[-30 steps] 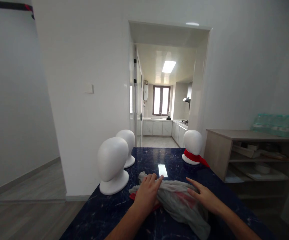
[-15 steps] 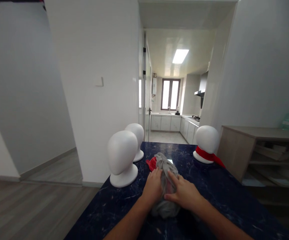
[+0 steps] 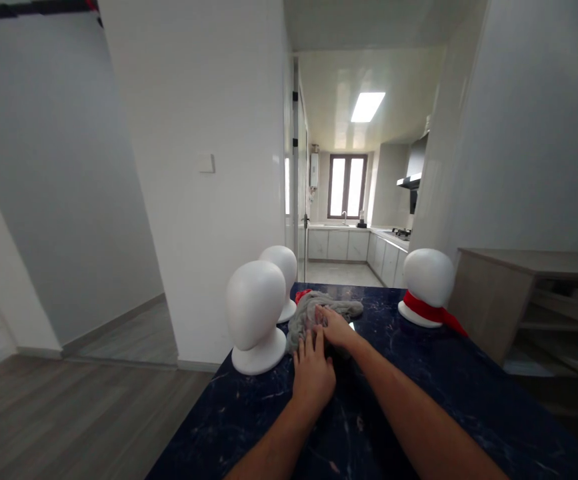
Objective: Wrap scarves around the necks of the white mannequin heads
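Dark blue marbled stone fills the bottom of the frame: the table (image 3: 443,413), glossy, hard and slick, veined in white. Right of it stands a pale wooden shelf (image 3: 529,267), matt and square-edged. On the table, three smooth white heads of rounded foam or plastic: the near head (image 3: 256,313) left of centre, the far head (image 3: 281,270) just behind it, and the right head (image 3: 427,280) wearing a red scarf (image 3: 431,313) round its neck.

Centre frame now, the grey cloth (image 3: 313,310) lies bunched on the table beside the near head's base, a scrap of red cloth (image 3: 303,293) poking out at its back edge. It looks thin, light and limp, likely to slide easily on that polished stone and to sag from any single pinch; gathering a fistful of folds at the middle seems the surest hold.

Right hand (image 3: 333,325) rests on the grey cloth, fingers fairly flat and loosely spread, pressing rather than gripping. Left hand (image 3: 313,373) lies flat on the table just below the bundle, fingertips touching its near edge, holding nothing.
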A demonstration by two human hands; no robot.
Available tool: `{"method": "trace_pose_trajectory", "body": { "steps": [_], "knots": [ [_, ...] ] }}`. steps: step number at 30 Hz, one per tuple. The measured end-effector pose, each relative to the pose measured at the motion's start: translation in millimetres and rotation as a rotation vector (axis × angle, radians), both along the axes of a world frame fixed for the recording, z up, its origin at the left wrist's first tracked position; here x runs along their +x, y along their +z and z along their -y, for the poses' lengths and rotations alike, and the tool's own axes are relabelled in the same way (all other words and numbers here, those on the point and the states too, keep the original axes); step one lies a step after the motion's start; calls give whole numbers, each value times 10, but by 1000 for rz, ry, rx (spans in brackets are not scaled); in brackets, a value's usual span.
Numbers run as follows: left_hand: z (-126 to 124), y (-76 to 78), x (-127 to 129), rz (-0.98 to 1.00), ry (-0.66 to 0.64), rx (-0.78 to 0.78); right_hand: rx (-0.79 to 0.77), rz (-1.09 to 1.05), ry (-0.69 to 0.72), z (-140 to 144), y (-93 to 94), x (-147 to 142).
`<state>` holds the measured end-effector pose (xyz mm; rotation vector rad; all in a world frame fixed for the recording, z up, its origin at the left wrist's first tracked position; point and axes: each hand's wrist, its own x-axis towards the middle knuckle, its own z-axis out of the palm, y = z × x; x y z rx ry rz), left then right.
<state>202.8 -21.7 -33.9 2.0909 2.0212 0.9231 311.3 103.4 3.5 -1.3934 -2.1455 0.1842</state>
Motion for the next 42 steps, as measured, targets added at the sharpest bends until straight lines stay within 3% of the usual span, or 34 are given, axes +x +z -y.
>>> {"method": "trace_pose_trajectory", "body": {
  "steps": [3,8,11,14,17,22,26,31,36,42],
  "knots": [
    [23,-20,-4,-34,-60,-22,40,-13,-145,-100,23,482],
    [50,8,21,-94,-65,16,103,29,-615,-48,-99,1676],
    [55,26,57,-123,-201,72,140,50,-801,24,-208,2273],
    [61,2,92,-140,-442,72,174,66,-851,8,-274,2677],
    [73,-19,117,-140,-457,69,205,89,-784,-104,-294,2933],
    [92,80,124,-159,-240,123,202,108,-649,-283,-323,3156],
    [96,155,120,-140,-226,119,181,117,-593,-285,-328,3246],
    [75,125,114,-85,-227,128,184,94,-456,-166,-224,3245],
    [63,106,102,-26,-272,138,200,21,-296,157,-131,3059],
    [66,94,93,64,-404,161,213,-40,-51,864,-38,2600]
  ]
}}
